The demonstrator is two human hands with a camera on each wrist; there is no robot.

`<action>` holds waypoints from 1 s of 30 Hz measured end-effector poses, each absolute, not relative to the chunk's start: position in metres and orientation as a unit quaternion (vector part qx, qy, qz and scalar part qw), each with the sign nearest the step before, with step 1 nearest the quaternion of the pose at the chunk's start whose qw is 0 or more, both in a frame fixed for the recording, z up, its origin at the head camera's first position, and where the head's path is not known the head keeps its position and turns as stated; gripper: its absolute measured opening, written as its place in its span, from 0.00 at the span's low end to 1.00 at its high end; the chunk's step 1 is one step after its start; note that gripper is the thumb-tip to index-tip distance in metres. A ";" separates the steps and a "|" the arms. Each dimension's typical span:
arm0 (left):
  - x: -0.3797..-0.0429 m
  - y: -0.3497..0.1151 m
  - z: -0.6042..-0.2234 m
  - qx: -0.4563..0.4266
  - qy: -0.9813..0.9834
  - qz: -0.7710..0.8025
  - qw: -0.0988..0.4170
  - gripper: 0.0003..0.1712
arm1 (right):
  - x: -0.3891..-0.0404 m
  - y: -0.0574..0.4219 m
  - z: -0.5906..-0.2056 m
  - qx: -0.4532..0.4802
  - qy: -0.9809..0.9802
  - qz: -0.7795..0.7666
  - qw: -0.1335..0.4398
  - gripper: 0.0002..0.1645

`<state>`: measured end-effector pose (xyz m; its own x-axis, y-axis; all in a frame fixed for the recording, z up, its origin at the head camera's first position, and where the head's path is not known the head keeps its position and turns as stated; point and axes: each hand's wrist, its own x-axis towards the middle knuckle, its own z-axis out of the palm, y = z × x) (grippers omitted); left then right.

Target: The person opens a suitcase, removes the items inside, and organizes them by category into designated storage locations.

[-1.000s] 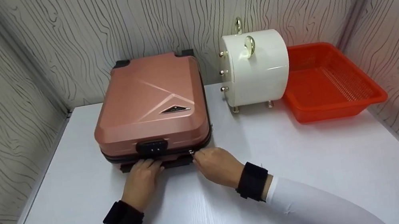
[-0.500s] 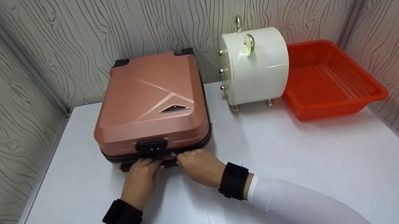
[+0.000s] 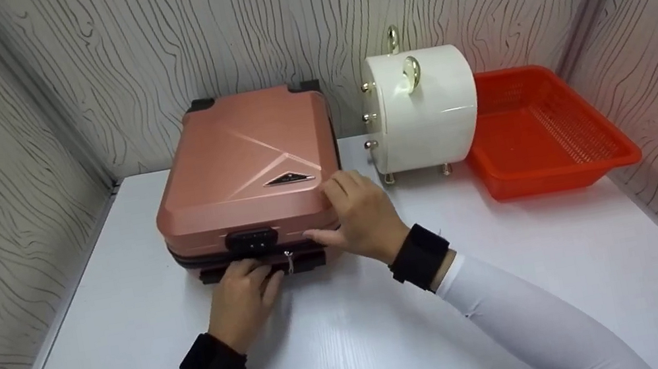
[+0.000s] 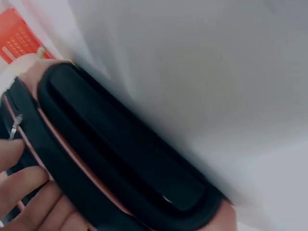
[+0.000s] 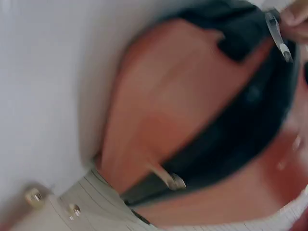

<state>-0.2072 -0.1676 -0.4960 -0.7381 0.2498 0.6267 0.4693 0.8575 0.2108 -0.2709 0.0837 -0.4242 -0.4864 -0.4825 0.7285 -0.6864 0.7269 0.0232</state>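
A pink hard-shell suitcase (image 3: pixel 242 145) lies flat on the white table, its black lock (image 3: pixel 251 241) facing front. Below the lock, my left hand (image 3: pixel 242 302) touches the front edge; the left wrist view shows its fingertips (image 4: pixel 41 204) against the black zip band, beside the black carry handle (image 4: pixel 125 144). A metal zipper pull (image 3: pixel 289 262) hangs at the front, right of that hand, with no finger around it. My right hand (image 3: pixel 367 215) is at the suitcase's front right corner, thumb spread out and fingers bent by the lid. A second zipper pull (image 5: pixel 174 182) sits along the right side.
Right of the suitcase stands a white drum-shaped container (image 3: pixel 426 108) with gold-coloured handles, knobs and short feet. Beside it is a red plastic basket (image 3: pixel 542 182). Patterned wall panels (image 3: pixel 249 24) enclose the table (image 3: pixel 344 355) at the back and both sides.
The right hand drew the zipper pull leftward along the front edge, then let go of it and moved up and right to the lid's corner. The left hand has shifted slightly, its thumb now further out.
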 end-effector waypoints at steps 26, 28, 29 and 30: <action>-0.208 -0.152 -0.496 -0.197 -0.900 -0.151 0.359 0.10 | -0.301 0.065 -0.394 0.361 -0.911 0.107 0.164 0.66; -0.206 -0.155 -0.495 -0.199 -0.897 -0.157 0.363 0.12 | -0.301 0.065 -0.394 0.362 -0.912 0.106 0.163 0.66; -0.205 -0.157 -0.494 -0.200 -0.896 -0.160 0.364 0.13 | -0.300 0.065 -0.393 0.362 -0.912 0.106 0.160 0.66; -0.204 -0.160 -0.494 -0.200 -0.895 -0.165 0.363 0.13 | -0.300 0.065 -0.393 0.362 -0.913 0.106 0.157 0.67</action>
